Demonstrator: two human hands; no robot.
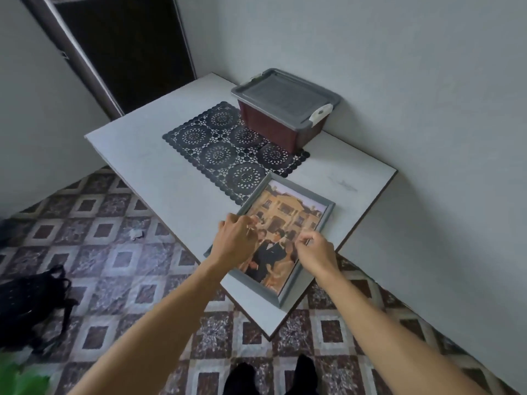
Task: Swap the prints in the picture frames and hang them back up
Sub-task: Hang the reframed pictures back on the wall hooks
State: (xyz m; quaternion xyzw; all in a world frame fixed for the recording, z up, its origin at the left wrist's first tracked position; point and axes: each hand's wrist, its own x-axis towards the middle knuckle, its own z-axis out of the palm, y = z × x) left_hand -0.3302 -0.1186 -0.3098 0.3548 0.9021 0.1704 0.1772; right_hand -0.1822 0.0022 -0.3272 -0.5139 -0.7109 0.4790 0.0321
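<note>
Left hand (233, 242) and right hand (315, 252) partly hide the print (288, 208).

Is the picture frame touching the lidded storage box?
Apart. The head view shows lace mat and bare tabletop between the picture frame and the storage box by the wall.
</note>
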